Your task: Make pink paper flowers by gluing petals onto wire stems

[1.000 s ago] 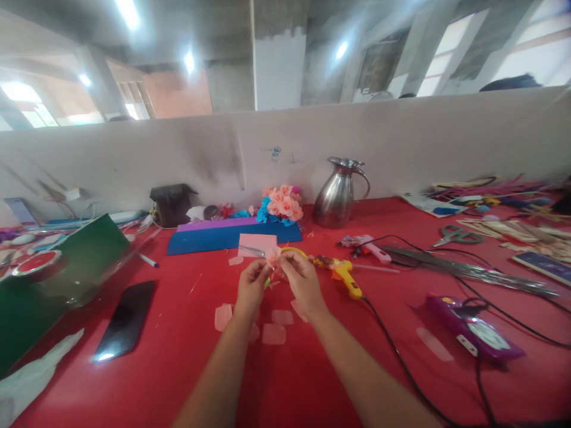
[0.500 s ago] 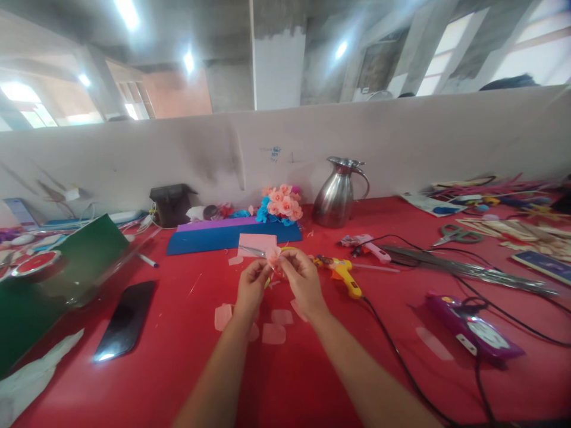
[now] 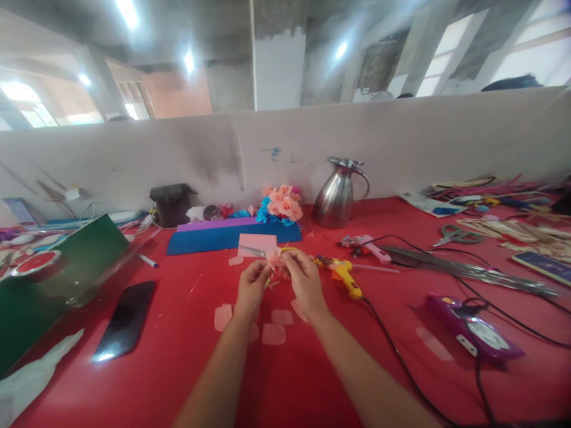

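Between my two hands is a small pink paper flower [image 3: 273, 256], its lower part hidden by fingers. My left hand [image 3: 251, 286] pinches it from below and the left. My right hand [image 3: 303, 284] has thumb and fingers closed on its right side. Behind the hands lie yellow-handled scissors [image 3: 252, 250], partly covered, their blades over a pink paper stack [image 3: 263, 239]. Several cut pink paper petals [image 3: 273, 334] are scattered on the red table [image 3: 294, 380] beneath my wrists.
To the right lie a yellow glue gun [image 3: 345, 278], a pink glue gun [image 3: 377, 252] and a purple power strip [image 3: 473, 330] with cords. A steel jug [image 3: 334, 196] and a pink-and-blue flower bunch [image 3: 283, 205] stand behind. A black phone [image 3: 125, 321] lies left.
The fingers of my right hand have shifted very slightly at the flower. Everything else looks the same.
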A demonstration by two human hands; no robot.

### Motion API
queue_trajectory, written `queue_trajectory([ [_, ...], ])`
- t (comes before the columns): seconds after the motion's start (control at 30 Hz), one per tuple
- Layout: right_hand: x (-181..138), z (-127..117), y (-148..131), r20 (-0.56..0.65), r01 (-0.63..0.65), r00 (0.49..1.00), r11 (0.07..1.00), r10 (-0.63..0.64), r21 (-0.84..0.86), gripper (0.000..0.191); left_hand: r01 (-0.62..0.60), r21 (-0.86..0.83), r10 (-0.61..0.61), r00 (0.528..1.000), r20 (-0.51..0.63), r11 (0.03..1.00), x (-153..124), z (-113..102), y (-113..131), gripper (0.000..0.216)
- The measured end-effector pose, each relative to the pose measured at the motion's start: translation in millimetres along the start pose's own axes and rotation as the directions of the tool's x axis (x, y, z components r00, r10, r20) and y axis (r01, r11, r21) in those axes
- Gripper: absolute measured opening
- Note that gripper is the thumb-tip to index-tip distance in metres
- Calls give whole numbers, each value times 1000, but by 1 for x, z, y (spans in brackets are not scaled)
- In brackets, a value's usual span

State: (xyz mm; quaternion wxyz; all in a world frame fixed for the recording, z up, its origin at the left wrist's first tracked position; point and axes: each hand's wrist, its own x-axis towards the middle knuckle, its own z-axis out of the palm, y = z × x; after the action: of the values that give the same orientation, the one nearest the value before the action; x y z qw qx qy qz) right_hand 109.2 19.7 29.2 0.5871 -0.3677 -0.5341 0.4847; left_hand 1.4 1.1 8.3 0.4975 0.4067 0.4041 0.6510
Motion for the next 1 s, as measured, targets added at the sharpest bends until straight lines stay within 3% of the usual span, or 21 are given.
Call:
queue_trajectory([
  [0.3, 0, -3, -3, -128, 56, 990, 998, -56, -4, 23, -16, -32, 16, 1000, -1, 999, 0, 0, -1, 20],
  [0.53, -6, -1, -9, -4, 86, 996, 995, -86, -58, 21, -17, -58, 17, 1000, -5, 998, 0, 1, -1, 21],
  [1.0, -4, -3, 3, 93, 78, 993, 995, -72, -61, 19, -39, -82, 40, 999, 15, 996, -1, -1, -1, 16],
])
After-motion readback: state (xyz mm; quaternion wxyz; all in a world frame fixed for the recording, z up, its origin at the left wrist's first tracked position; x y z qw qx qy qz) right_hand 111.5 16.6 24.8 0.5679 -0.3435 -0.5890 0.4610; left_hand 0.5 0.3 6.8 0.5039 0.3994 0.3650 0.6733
